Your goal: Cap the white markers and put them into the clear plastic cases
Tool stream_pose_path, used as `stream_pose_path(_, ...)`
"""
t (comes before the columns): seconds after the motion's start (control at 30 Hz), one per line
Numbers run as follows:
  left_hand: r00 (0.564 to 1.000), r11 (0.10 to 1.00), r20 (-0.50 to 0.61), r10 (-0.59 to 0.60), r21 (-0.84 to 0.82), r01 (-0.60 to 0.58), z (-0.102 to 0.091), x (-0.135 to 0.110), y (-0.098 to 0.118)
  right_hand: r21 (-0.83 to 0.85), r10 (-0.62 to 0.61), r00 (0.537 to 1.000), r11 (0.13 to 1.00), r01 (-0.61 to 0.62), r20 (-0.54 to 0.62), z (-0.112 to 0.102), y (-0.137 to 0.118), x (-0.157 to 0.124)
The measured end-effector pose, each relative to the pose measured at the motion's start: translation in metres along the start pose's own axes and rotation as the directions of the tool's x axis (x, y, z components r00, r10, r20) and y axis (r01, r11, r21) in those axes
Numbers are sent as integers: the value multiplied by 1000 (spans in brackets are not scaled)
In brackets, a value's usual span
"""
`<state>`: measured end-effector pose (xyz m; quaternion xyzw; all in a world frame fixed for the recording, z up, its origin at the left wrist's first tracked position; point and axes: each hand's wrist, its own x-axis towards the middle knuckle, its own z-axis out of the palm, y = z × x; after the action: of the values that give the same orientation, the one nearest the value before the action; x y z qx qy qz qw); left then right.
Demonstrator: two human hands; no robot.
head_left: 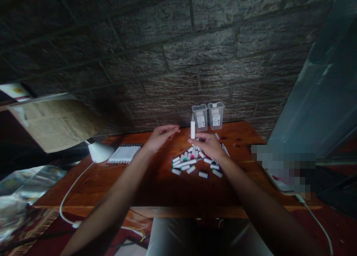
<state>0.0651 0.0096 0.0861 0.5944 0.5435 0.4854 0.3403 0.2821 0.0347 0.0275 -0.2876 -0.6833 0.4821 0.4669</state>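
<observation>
My right hand [209, 144] holds a white marker [192, 130] upright, its narrow grey end pointing up, gripped low between thumb and fingers. Left of it, my left hand [159, 138] is raised over the table with thumb and fingertips pinched together; whether something small sits in the pinch is hidden. Beneath and in front of my right hand lies a loose pile of short white marker caps [191, 169] with coloured ends, and a few uncapped markers [185, 163] are mixed in. A neat row of capped white markers [124, 154] lies beside my left forearm.
Two clear plastic boxes [201, 124] with labels stand at the back of the wooden table [156, 189], against the stone wall [178, 85]. A white lamp [99, 152] with a newspaper-covered shade [55, 122] stands at left, its cable hanging over the edge. A blurred patch covers the table's right end.
</observation>
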Motion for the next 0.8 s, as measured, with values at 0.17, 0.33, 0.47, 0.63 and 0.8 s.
stream_pose_path(0.17,994,996,69,90,-16,-89,24,-14,21,103,15,976,994,-38,217,4,-4,-4)
stream_pose_path(0.33,989,994,96,110,-29,-108,22,-20,23,154,12,953,986,-61,302,9,0,-4)
stream_pose_path(0.47,988,992,109,111,-73,-103,20,-20,19,218,-4,960,974,-60,281,10,2,-3)
stream_pose_path(0.63,975,987,172,143,-99,-128,27,-24,14,260,-9,972,964,-54,233,14,2,-3)
stream_pose_path(0.8,992,991,-1,124,50,-123,14,-15,5,262,3,978,963,-60,210,17,-1,-4)
